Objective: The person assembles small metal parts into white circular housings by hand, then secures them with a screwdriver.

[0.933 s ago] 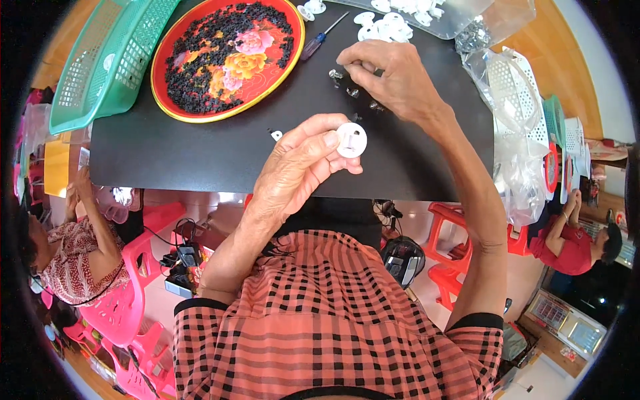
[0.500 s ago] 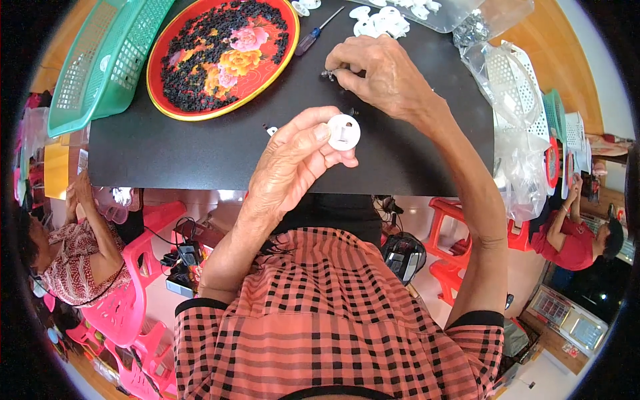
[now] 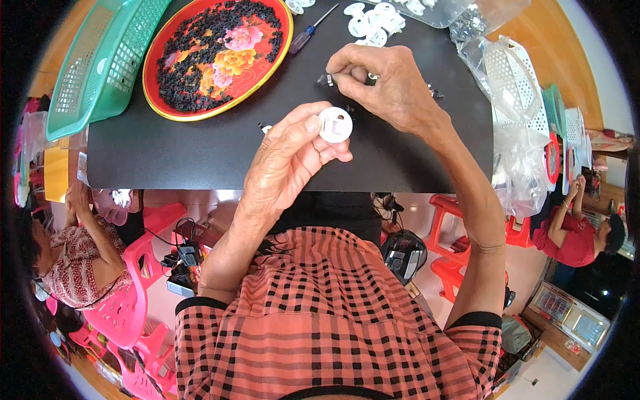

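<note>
My left hand (image 3: 283, 163) is closed, its thumb and fingers pinching the rim of a white round plastic disc (image 3: 333, 132). A squarish recess and a small dark hole show in the disc's face. Ahead and to the right, my right hand (image 3: 397, 90) is closed above the black table. At its thumb and fingertip is a small shiny metal piece (image 3: 329, 80), too small to name exactly. Small dark bits (image 3: 351, 109) lie just past the disc, and more little metal pieces (image 3: 435, 92) lie beside my right hand.
A red flowered tray (image 3: 148, 87) of small black parts stands at left, next to a green basket (image 3: 87, 87). A screwdriver (image 3: 301, 41), white discs (image 3: 377, 23) and plastic bags (image 3: 517, 160) lie on the black table (image 3: 200, 160). Two other people sit at the sides.
My left hand, with the disc, shifts slightly up and left. My right hand's back sinks a little toward me, its fingertips staying near the same spot; the metal piece there now shows more clearly.
</note>
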`<state>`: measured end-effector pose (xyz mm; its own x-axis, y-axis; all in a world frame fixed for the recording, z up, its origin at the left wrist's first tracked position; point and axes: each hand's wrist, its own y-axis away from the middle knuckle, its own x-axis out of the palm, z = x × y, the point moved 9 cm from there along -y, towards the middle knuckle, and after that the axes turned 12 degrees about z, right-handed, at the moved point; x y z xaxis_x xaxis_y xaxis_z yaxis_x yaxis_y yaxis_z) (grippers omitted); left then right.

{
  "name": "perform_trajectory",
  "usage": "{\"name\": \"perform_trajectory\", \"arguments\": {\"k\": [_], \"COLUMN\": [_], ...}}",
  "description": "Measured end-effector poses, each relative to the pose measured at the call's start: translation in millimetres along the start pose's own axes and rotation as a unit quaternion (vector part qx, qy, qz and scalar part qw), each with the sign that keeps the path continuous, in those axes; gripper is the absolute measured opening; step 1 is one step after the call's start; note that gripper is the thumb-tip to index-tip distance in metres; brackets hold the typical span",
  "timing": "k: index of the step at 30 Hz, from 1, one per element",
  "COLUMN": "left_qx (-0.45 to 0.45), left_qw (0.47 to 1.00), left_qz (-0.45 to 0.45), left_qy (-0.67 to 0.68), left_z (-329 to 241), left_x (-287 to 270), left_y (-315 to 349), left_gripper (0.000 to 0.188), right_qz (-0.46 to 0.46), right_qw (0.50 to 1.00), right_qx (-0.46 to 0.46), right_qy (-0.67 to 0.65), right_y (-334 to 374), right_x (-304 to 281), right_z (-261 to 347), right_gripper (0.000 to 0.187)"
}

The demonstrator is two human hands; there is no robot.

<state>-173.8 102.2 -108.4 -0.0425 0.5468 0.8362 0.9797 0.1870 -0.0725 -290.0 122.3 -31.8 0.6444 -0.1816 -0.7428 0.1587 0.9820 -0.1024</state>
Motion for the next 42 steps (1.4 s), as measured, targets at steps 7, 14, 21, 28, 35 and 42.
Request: {"name": "perform_trajectory", "arguments": {"k": [7,14,21,28,35,42], "left_qx": [-0.009,-0.019,-0.044,-0.051,-0.053,-0.051], "left_qw": [0.997,0.997,0.996,0.995,0.996,0.995], "left_qz": [0.060,0.066,0.074,0.075,0.066,0.077], "left_qy": [0.050,0.040,0.025,0.029,0.012,0.028], "left_z": [6.5,7.4,11.0,12.3,11.2,10.0], "left_x": [-0.8,4.3,10.7,10.6,8.9,13.3], "left_y": [-0.9,1.7,4.1,5.5,4.8,3.9], "left_gripper": [0.032,0.032,0.031,0.030,0.034,0.029], "right_qz": [-0.025,-0.035,0.000,0.098,0.099,0.103], "right_qw": [0.999,0.999,0.990,0.968,0.975,0.964], "right_qx": [0.043,0.019,-0.098,-0.143,-0.146,-0.198], "right_qy": [0.020,0.030,0.097,0.182,0.137,0.144], "right_y": [5.2,3.1,-15.4,-29.2,-31.4,-28.5], "right_x": [-8.8,-10.2,9.1,27.9,28.5,29.5], "right_z": [-9.4,-9.3,10.2,18.5,18.9,31.5], "right_gripper": [0.007,0.009,0.009,0.012,0.012,0.011]}}
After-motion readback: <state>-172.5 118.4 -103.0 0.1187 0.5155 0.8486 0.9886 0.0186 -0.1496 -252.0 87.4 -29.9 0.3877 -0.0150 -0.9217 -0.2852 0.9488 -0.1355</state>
